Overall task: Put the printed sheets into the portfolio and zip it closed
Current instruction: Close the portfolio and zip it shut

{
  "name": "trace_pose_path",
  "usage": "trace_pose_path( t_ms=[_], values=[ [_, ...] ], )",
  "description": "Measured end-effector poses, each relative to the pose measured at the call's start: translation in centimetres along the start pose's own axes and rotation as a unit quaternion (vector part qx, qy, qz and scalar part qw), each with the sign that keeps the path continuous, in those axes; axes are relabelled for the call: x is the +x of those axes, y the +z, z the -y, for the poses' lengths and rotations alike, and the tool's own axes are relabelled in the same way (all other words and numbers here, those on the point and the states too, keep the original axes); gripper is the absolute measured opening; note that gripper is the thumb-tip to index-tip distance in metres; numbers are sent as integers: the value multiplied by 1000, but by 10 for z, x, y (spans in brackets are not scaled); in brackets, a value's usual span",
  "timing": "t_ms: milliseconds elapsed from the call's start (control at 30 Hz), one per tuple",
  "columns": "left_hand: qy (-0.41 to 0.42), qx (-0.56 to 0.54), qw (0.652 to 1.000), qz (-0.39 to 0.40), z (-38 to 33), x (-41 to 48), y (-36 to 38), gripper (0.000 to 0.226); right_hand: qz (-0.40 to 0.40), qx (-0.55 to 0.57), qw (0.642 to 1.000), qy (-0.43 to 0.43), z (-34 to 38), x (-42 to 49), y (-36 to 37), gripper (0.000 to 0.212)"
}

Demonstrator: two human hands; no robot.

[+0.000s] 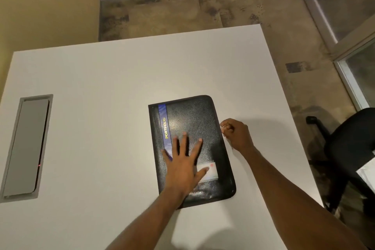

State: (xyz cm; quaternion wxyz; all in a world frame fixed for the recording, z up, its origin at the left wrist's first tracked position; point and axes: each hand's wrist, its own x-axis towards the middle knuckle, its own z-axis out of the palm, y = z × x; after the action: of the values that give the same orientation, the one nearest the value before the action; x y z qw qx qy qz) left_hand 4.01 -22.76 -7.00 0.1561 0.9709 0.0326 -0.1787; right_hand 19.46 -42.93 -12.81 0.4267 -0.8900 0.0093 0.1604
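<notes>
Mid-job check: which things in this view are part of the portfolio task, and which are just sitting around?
Part of the job:
- black portfolio, lying closed on the table
- left hand, pressed flat on its cover
- right hand, pinching something small at its right edge, seemingly the zipper pull

Just around:
- white table
- grey cable hatch
- black office chair

No loose printed sheets are visible.

Portfolio (pixel 194 128) on table (pixel 101 79) – chair (pixel 353 138) right.

white table (pixel 101 79), blk office chair (pixel 351 140), grey cable hatch (pixel 26 146)
</notes>
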Motion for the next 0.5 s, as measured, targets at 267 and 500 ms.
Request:
trace_pose_path(
  t_ms=[267, 500],
  values=[
    [-43, 51, 993, 95, 12, 28, 8, 106, 27, -38, 998, -51, 2, 19, -12, 14],
    [-38, 68, 993, 88, 15, 30, 14, 104, 14, -48, 997, -56, 18, 53, -4, 13]
  ],
)
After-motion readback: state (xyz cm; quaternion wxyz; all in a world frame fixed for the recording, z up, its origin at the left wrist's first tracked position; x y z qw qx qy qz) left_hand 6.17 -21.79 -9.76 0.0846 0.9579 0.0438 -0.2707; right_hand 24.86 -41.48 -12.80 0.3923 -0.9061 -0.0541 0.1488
